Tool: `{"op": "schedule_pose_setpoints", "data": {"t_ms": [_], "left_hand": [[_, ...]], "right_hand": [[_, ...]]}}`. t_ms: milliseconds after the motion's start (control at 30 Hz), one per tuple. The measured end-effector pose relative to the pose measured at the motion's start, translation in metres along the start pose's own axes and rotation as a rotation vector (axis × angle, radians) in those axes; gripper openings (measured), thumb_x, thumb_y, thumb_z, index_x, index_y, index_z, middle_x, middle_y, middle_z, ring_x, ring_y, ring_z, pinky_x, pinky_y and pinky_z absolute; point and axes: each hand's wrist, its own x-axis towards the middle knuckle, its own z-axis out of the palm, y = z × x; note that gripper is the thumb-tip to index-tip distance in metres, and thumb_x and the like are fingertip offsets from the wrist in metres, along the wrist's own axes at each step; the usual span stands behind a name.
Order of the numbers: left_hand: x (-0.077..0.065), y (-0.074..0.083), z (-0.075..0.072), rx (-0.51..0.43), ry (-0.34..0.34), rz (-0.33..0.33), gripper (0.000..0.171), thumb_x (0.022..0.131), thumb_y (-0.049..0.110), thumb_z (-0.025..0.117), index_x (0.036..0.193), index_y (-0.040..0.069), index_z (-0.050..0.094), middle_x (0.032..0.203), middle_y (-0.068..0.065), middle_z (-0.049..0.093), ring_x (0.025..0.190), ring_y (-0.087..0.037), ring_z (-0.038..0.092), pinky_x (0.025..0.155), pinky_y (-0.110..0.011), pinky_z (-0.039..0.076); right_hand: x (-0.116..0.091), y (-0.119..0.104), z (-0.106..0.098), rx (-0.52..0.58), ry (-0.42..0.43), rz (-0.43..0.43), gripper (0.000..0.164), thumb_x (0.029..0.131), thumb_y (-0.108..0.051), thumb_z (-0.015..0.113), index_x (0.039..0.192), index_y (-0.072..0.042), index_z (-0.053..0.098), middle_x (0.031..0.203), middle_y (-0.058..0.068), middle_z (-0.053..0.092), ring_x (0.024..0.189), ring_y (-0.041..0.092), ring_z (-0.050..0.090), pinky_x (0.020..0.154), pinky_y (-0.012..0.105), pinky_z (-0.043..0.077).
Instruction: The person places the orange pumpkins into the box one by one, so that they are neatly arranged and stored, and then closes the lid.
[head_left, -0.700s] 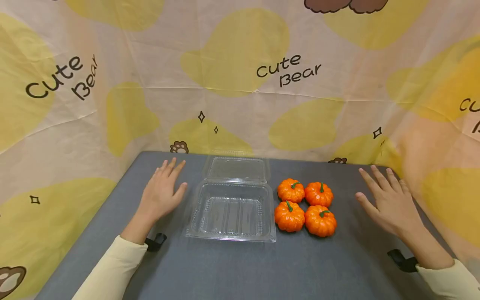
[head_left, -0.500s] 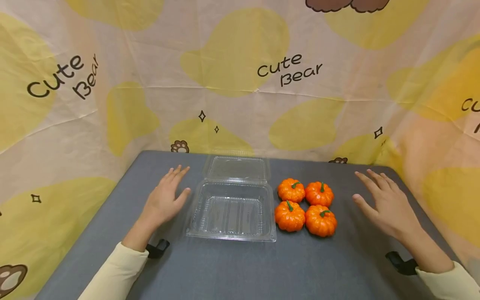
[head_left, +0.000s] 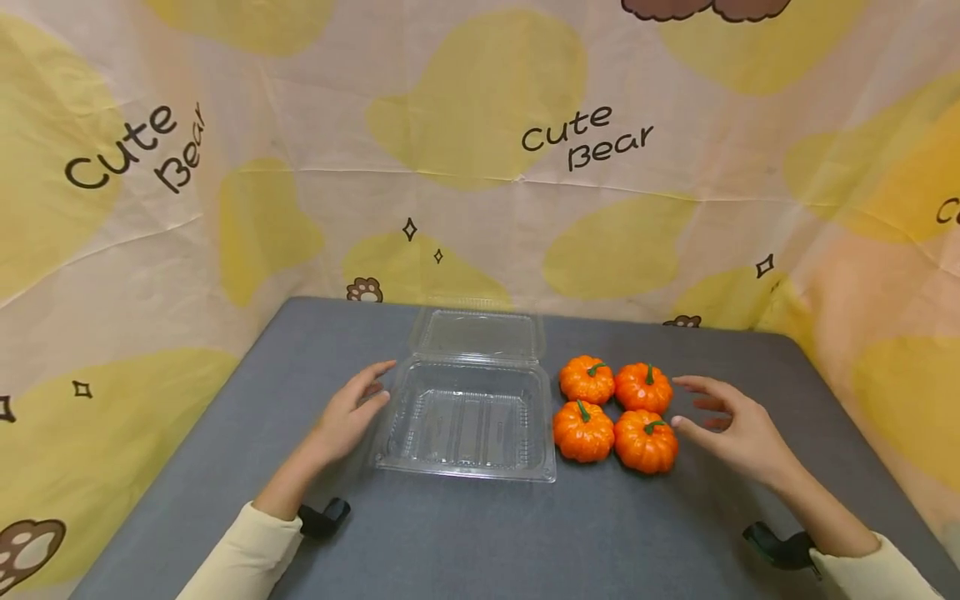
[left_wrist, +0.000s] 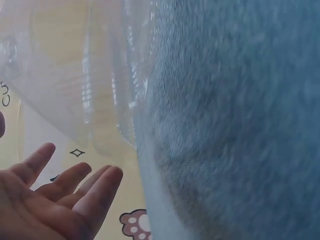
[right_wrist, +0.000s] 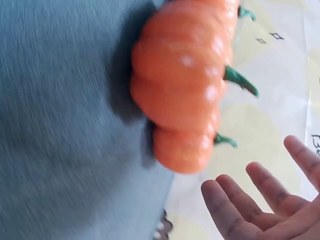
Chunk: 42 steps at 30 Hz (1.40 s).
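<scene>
Grey tabletop [head_left: 540, 542] bears four glossy, ribbed, green-stemmed orange pumpkins [head_left: 647, 447], with left hand [head_left: 347, 421] and right hand [head_left: 744, 429] relaxed.

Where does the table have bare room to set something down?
Bare: the near stretch of table, before the clear container and four orange pumpkins; also left of the left hand, to the table's edge. Crowded: right of the container, where the pumpkins bunch together beside the right hand.
</scene>
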Motion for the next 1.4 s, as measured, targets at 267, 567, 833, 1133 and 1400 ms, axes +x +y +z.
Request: {"op": "schedule_pose_setpoints", "data": {"t_ms": [267,567,833,1133,1400], "left_hand": [[-0.002,-0.005,0.009,-0.215,-0.052,-0.066,0.044,0.1,0.009,0.043,0.142,0.001,0.041,0.145,-0.028,0.041,0.124,-0.045,0.05,0.095,-0.051,0.05],[-0.003,-0.004,0.014,-0.288,-0.07,-0.107,0.045,0.099,0.006,0.041,0.144,0.001,0.038,0.147,-0.029,0.037,0.128,-0.046,0.045,0.099,-0.05,0.048],[-0.002,-0.006,0.018,-0.308,-0.083,-0.109,0.047,0.097,0.002,0.042,0.144,-0.002,0.037,0.145,-0.033,0.037,0.119,-0.048,0.052,0.095,-0.049,0.051],[0.0,-0.008,0.021,-0.319,-0.091,-0.109,0.051,0.093,-0.003,0.043,0.144,-0.003,0.036,0.144,-0.034,0.037,0.117,-0.049,0.053,0.091,-0.046,0.054],[0.0,-0.01,0.022,-0.334,-0.097,-0.118,0.052,0.093,-0.003,0.043,0.144,-0.002,0.035,0.144,-0.033,0.038,0.118,-0.049,0.053,0.091,-0.046,0.054]], "right_hand": [[-0.003,0.005,0.02,0.111,-0.094,0.079,0.052,0.085,-0.028,0.073,0.132,-0.011,0.056,0.132,0.02,0.055,0.112,0.044,0.059,0.076,0.037,0.058],[-0.005,0.011,0.036,0.071,-0.096,0.083,0.052,0.081,-0.032,0.077,0.127,-0.015,0.06,0.128,0.018,0.058,0.106,0.04,0.062,0.071,0.031,0.055],[-0.005,0.017,0.043,0.037,-0.084,0.077,0.052,0.079,-0.032,0.079,0.125,-0.016,0.061,0.128,0.017,0.059,0.101,0.038,0.065,0.071,0.037,0.054],[-0.004,0.018,0.044,0.049,-0.081,0.075,0.052,0.078,-0.027,0.08,0.125,-0.015,0.061,0.126,0.016,0.063,0.09,0.032,0.067,0.058,0.025,0.049],[-0.005,0.017,0.043,0.082,-0.071,0.089,0.051,0.078,-0.026,0.08,0.124,-0.014,0.062,0.128,0.018,0.061,0.093,0.034,0.067,0.059,0.026,0.05]]}}
